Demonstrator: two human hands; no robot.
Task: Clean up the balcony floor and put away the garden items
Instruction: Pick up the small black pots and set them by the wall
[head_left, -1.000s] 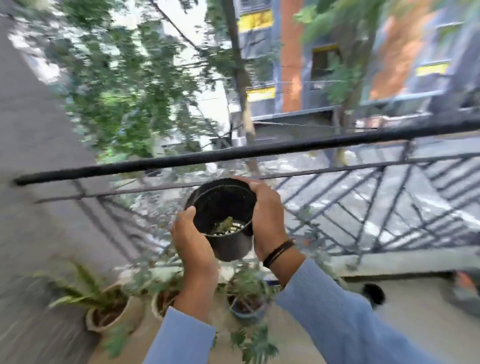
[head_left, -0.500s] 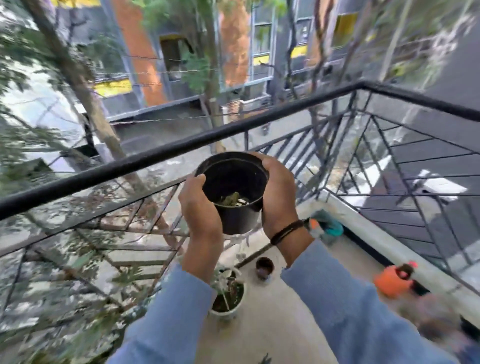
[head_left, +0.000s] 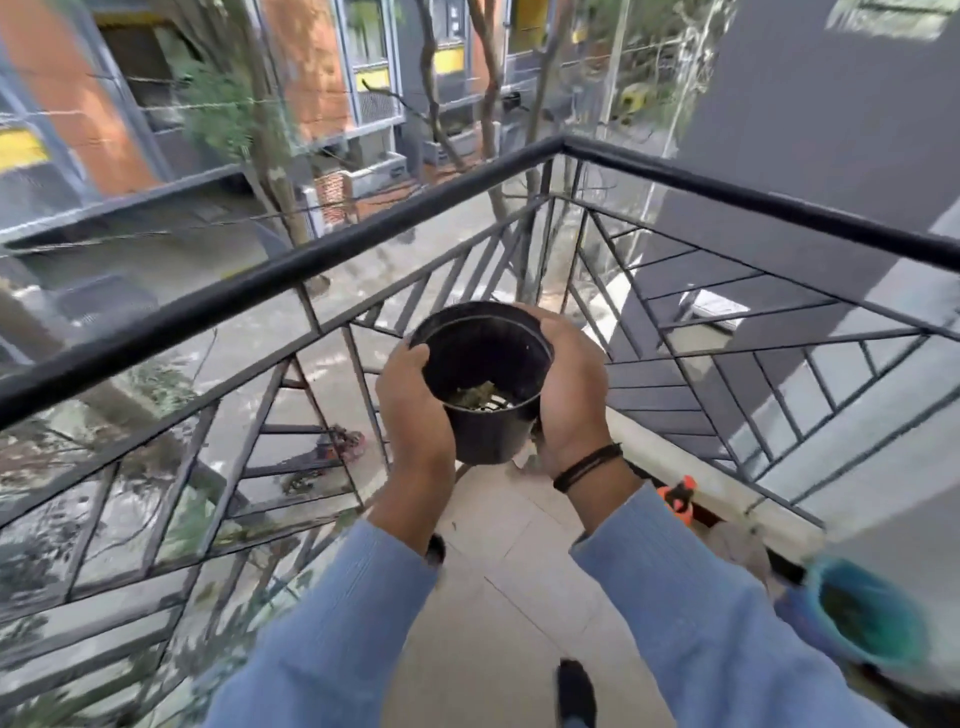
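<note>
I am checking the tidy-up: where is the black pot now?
Head view, centre: the black pot is held between left hand and right hand, before the railing corner.

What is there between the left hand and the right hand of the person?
In the head view, the black pot sits between the left hand and right hand, gripped on both sides.

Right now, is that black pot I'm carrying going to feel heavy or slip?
Probably light: the black pot holds only a few scraps at its bottom. Its thin plastic wall may flex if squeezed. Slipping seems unlikely, since the left hand and right hand clasp opposite sides.
</note>
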